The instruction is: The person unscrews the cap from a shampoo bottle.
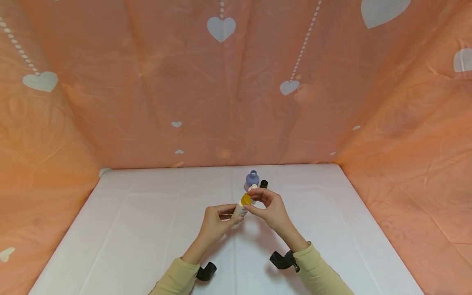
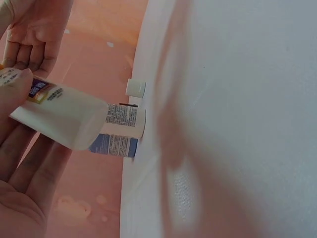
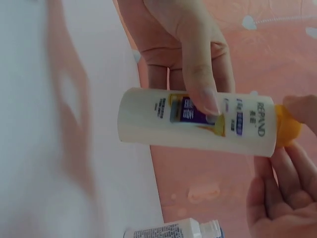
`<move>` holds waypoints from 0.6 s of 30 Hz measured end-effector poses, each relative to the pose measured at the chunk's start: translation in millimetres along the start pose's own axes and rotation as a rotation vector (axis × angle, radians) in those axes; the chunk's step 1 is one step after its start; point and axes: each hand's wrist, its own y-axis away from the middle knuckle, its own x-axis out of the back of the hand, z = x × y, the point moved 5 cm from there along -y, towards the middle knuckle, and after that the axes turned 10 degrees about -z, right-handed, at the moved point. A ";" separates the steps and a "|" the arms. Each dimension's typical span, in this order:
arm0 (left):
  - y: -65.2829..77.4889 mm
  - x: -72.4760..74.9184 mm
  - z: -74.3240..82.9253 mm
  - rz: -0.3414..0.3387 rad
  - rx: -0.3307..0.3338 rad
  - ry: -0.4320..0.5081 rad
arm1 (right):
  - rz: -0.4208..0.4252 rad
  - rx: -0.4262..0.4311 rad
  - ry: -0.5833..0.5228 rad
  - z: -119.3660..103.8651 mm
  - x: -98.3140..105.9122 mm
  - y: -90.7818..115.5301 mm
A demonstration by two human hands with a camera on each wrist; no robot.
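Observation:
My left hand (image 1: 215, 223) grips the body of a white lotion-style bottle (image 3: 198, 121) with a purple and yellow label, thumb lying across its front in the right wrist view. The bottle is held tilted above the table. At its yellow cap (image 1: 246, 199), my right hand (image 1: 271, 207) pinches with thumb and fingers. The cap sits on the bottle's end in the right wrist view. Just behind my right fingers stand a blue bottle (image 1: 252, 179), a white bottle (image 1: 254, 187) partly hidden by the hand, and a dark-topped bottle (image 1: 264, 184).
A white cloth covers the table (image 1: 147, 237). A short white cylinder (image 2: 135, 88) stands by the bottles in the left wrist view. Orange curtains (image 1: 228, 102) with hearts rise behind and on both sides. Black curved pieces (image 1: 282, 260) hang at both wrists.

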 end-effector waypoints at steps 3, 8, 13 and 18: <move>-0.1 -1.1 -3.4 -0.030 0.025 0.039 | -0.058 0.007 -0.045 8.1 2.4 -0.3; 0.4 -3.4 -9.5 -0.098 0.082 0.108 | -0.192 0.029 -0.157 9.4 1.9 0.4; 0.0 -5.7 -13.7 -0.142 0.106 0.149 | -0.290 0.050 -0.202 7.5 -0.8 0.4; 0.0 -4.9 -14.9 -0.130 0.104 0.164 | -0.264 0.086 -0.172 5.2 -1.1 0.0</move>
